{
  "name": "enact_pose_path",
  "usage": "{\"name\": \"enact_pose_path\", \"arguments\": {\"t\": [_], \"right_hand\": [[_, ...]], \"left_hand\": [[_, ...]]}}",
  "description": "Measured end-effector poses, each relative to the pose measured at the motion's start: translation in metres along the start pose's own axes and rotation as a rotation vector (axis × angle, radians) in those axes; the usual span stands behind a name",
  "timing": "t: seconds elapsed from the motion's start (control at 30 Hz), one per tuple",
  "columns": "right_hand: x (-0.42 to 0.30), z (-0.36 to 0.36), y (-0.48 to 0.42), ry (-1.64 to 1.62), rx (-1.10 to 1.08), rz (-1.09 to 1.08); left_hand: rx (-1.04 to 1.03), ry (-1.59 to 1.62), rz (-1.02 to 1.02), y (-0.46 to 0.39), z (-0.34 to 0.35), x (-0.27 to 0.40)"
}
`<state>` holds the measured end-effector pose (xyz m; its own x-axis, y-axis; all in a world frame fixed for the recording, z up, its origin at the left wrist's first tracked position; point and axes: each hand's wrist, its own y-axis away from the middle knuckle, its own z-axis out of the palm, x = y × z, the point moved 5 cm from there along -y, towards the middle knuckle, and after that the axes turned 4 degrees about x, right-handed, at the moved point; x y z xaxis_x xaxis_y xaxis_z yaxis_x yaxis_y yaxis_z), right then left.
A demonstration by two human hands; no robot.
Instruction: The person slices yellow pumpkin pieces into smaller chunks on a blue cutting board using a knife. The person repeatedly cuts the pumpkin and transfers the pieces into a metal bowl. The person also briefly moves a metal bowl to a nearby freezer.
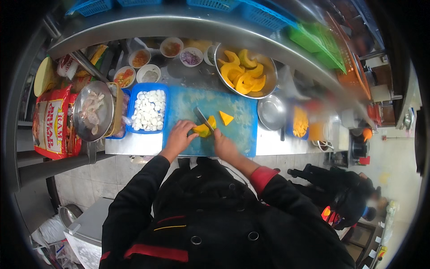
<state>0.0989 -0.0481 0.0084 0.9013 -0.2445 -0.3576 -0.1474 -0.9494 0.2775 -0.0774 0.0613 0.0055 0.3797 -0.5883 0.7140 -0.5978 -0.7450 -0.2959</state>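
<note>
On the worn blue cutting board (235, 144), my right hand (225, 145) grips the handle of a kitchen knife (203, 118). Its blade lies across a yellow-orange squash piece (201, 130). The fingers of my left hand (180, 135) hold the left end of that piece. One triangular squash piece (226, 118) rests apart, right of the blade. Beyond the board's far right edge, a steel bowl (274, 72) holds large curved squash slices (244, 82). A blue tray (133, 101) of small white rounded pieces (149, 111) stands against the board's left side.
Small bowls of chopped ingredients (190, 57) stand behind the board. A steel pan (271, 112) and a blue container of cut yellow pieces (300, 125) are at right. Left are a steel plate (94, 111) and a bread crumbs bag (50, 124). A steel shelf (188, 28) overhangs; people (336, 188) stand right.
</note>
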Motion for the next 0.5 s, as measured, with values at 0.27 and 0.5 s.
{"name": "enact_pose_path", "arguments": {"t": [0.27,0.5], "right_hand": [[0.015,-0.048,0.013,0.019,0.063,0.075],[-0.034,-0.072,0.059,0.141,0.036,-0.088]], "left_hand": [[0.142,-0.037,-0.124,0.02,0.01,0.004],[0.234,0.044,-0.088,0.031,0.009,-0.004]]}}
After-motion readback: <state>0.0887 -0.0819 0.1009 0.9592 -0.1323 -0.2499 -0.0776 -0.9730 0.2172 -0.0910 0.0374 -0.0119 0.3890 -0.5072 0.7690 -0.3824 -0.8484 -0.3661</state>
